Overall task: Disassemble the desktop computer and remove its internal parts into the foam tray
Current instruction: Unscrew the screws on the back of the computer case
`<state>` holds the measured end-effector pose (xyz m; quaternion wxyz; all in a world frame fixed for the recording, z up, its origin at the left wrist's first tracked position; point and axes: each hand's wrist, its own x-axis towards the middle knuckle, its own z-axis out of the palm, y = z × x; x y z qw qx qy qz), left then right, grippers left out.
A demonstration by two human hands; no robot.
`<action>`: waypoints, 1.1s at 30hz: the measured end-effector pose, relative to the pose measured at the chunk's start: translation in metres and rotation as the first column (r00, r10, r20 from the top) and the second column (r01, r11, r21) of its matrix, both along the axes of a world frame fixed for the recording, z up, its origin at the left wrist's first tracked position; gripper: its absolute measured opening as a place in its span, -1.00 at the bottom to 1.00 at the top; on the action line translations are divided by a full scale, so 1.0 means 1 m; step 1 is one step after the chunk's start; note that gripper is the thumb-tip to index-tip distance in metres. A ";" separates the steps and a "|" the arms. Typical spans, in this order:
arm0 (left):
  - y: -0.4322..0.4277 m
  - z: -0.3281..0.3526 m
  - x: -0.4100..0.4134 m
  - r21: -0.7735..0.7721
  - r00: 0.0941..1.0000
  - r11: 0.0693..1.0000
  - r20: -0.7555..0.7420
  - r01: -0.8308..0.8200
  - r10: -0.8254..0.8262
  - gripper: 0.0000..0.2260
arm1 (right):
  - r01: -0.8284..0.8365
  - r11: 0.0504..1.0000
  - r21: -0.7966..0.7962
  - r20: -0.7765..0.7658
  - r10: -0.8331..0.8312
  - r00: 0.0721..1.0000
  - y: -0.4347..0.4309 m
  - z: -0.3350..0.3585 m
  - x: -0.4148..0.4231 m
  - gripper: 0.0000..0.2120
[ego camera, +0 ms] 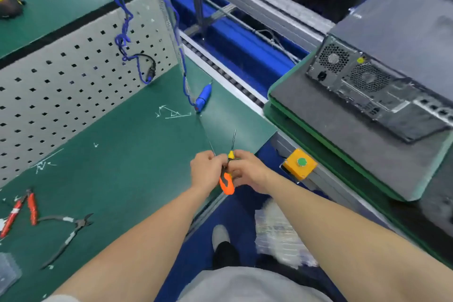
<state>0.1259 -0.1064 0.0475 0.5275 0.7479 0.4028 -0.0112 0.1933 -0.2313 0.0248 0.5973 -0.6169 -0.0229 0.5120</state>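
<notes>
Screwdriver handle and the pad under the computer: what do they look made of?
The screwdriver handle looks like glossy orange plastic with black, possibly rubber, inserts. Pad under the computer: matte dark grey, probably foam, going by its dull, soft-edged surface.

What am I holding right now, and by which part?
An orange-handled screwdriver; the left hand and right hand both grip the upper handle, near the yellow collar.

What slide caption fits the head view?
Left hand and right hand hold an orange-handled screwdriver at the green mat's edge; the desktop computer lies on its side.
</notes>
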 end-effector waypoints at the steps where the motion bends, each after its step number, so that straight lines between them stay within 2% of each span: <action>1: -0.014 0.003 0.008 0.023 0.998 0.998 0.031 0.051 -0.051 -0.75 | 0.030 0.999 0.013 0.017 -0.031 0.999 -0.015 0.004 0.004 -0.70; 7: -0.092 0.024 0.053 0.119 0.925 0.958 0.254 0.261 -0.284 -0.72 | 0.277 0.953 0.123 0.106 -0.290 0.951 -0.098 0.034 0.021 -0.74; 11: -0.144 0.045 0.084 0.204 0.798 0.881 0.373 0.428 -0.474 -0.74 | 0.449 0.862 0.236 0.153 -0.489 0.859 -0.156 0.059 0.028 -0.75; 14: -0.191 0.066 0.107 0.285 0.668 0.803 0.447 0.523 -0.594 -0.76 | 0.596 0.733 0.327 0.155 -0.664 0.731 -0.204 0.076 0.032 -0.75; 17: -0.247 0.090 0.127 0.392 0.521 0.700 0.474 0.597 -0.710 -0.82 | 0.703 0.589 0.398 0.187 -0.803 0.566 -0.254 0.094 0.031 -0.77; 20: -0.304 0.105 0.142 0.466 0.379 0.572 0.447 0.675 -0.811 -0.91 | 0.788 0.448 0.422 0.225 -0.894 0.388 -0.306 0.108 0.026 -0.71; 23: -0.356 0.107 0.149 0.469 0.293 0.455 0.380 0.757 -0.878 -0.83 | 0.840 0.373 0.393 0.251 -0.923 0.293 -0.352 0.110 0.016 -0.72; 26: -0.394 0.096 0.152 0.438 0.310 0.432 0.324 0.788 -0.894 -0.82 | 0.900 0.339 0.274 0.281 -0.923 0.263 -0.386 0.102 0.011 -0.72; 30: -0.419 0.066 0.157 0.424 0.462 0.491 0.177 0.761 -0.869 -0.84 | 0.939 0.342 0.027 0.316 -0.894 0.317 -0.409 0.087 0.019 -0.78; 33: -0.423 0.044 0.163 0.439 0.570 0.534 0.059 0.723 -0.820 -0.85 | 0.925 0.370 -0.081 0.296 -0.878 0.377 -0.416 0.075 0.028 -0.87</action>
